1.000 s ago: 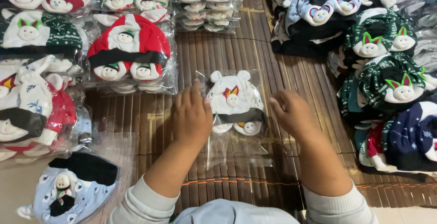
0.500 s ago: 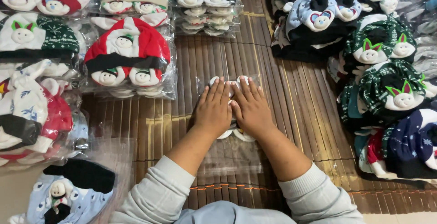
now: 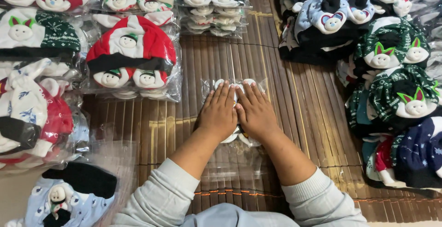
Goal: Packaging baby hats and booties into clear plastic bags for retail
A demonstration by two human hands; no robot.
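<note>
Clear plastic bag (image 3: 232, 162) with a white hat lies flat under both my palms, long axis running toward me; left hand (image 3: 218, 114) and right hand (image 3: 257, 114) press side by side, fingers spread flat, gripping nothing.

a brown slatted bamboo mat (image 3: 304, 98) covers the floor and fills the middle of the view, its slats running from 6 to 12 o'clock. thin stitched lines cross it, one near 12 o'clock and an orange one near 6 o'clock. at 5 o'clock the mat ends and a strip of pale floor (image 3: 405, 224) shows; another pale patch (image 3: 14, 199) lies at 8 o'clock. bagged hats (image 3: 133, 56) crowd the mat from 9 to 12 o'clock, and loose hats (image 3: 396, 70) are heaped from 1 to 4 o'clock. crinkled clear plastic (image 3: 426, 1) shines at 2 o'clock. the light is soft and even, with faint glare on the bags. no walls or windows are in view.
</note>
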